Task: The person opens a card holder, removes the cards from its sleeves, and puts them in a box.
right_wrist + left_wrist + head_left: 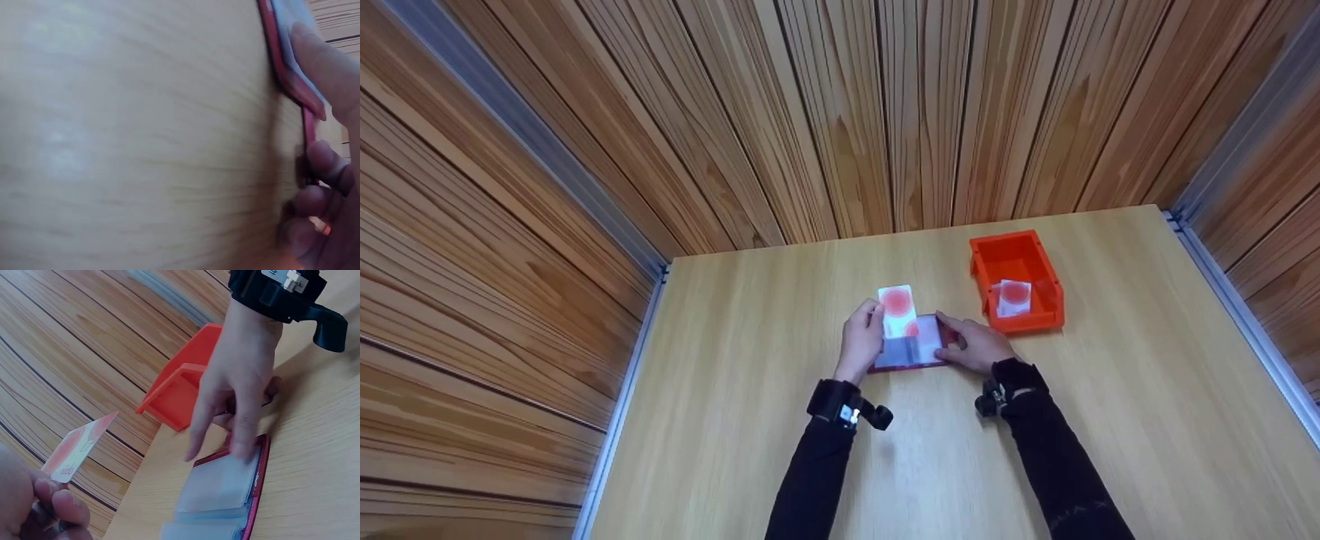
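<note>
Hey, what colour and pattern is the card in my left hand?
The card is white with red circles; head view shows it best.

Looks like a small enclosed work booth, perhaps in a lab. Has wood-grain panels [851, 112] on three sides, metal rails [1250, 322] along corners and side edges, a plain pale table [720, 420] in between, and black wrist devices [834, 401] strapped on.

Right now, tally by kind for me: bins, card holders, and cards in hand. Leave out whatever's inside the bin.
Bins: 1, the orange bin
Card holders: 1, the open card holder
Cards in hand: 1, the card in the left hand
Total: 3
</note>
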`<state>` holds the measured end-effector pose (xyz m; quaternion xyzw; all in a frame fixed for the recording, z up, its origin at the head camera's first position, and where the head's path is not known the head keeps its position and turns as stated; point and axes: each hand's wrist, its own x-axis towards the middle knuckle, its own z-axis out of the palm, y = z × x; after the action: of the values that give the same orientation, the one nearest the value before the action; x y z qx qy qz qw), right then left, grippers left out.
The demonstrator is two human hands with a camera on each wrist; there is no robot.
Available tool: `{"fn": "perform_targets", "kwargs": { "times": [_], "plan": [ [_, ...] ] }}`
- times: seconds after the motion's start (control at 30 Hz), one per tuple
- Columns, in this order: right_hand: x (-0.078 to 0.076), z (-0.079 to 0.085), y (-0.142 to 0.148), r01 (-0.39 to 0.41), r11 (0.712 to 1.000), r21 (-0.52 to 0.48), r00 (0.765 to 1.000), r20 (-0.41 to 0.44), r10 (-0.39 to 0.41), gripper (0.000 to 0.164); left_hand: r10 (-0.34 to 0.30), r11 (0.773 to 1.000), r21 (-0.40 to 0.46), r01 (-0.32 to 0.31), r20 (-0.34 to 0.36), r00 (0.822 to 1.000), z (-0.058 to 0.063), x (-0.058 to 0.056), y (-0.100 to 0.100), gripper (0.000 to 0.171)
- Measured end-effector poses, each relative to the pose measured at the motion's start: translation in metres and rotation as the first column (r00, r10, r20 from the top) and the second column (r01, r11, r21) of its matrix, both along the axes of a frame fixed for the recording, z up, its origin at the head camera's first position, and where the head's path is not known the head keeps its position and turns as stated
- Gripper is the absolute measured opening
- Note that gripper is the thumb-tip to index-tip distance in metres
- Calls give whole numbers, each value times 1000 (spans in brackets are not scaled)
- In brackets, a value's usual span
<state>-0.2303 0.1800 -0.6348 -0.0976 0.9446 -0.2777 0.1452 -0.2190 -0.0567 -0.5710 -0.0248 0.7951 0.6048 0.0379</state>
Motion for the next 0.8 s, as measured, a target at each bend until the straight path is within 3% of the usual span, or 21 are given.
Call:
{"fn": "perform_targets", "kwargs": {
  "times": [0.13,0.2,0.27,0.4,0.47,0.57,0.67,0.8],
  "plan": [
    [3,4,-6,73,986,-147,997,-5,-74,60,-1,1000,-16,1,-2,1000,-3,-1,1,24],
    [4,8,-12,121,955,-270,992,10,-122,47,-3,1000,-24,3,-7,1000,-5,-1,2,23],
    [4,16,-20,184,890,-417,983,55,-178,40,-3,1000,-19,3,-14,1000,-7,-2,3,23],
    [3,35,-39,304,717,-627,953,201,-229,42,-3,1000,-4,3,-6,1000,-9,-2,7,23],
    [4,43,-48,328,679,-657,944,248,-217,39,-6,1000,3,6,1,1000,-10,-1,8,24],
    [5,48,-60,332,662,-672,941,280,-188,29,-7,1000,-5,7,2,1000,-11,0,11,24],
    [7,47,-67,307,661,-685,950,260,-171,18,-9,1000,-1,9,-15,1000,-14,2,12,24],
    [7,42,-71,269,692,-670,963,192,-188,16,-16,1000,18,16,-27,1000,-21,3,12,25]
  ]
}}
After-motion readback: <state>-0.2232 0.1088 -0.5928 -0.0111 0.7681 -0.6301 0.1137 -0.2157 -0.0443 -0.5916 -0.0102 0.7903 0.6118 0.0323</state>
